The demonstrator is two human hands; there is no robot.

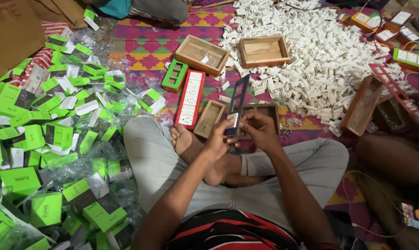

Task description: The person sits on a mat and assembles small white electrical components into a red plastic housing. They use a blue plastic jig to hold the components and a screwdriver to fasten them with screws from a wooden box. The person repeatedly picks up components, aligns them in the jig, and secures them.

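Seated cross-legged on the mat (149, 44), the person holds a dark blue frame (237, 104) upright over the lap. The left hand (218, 139) pinches the frame's lower end, fingers closed on it, with a small white piece pressed at that spot. The right hand (260, 129) is curled shut against the same end from the other side, its fingertips on the frame's edge. So the frame rises up and away from both grips, held only at its bottom, the long upper part free in the air.

That is the risk as I judge it: the frame is thin and gripped at one end, so a hard push on the white piece could twist it or make it slip from the fingers.

Just beyond the hands lie a red strip (189, 99) of white sockets and small wooden boxes (209, 118). To the left spreads a heap of green cartons (57, 134); farther off, toward the mat's far right, a pile of white parts (311, 51).
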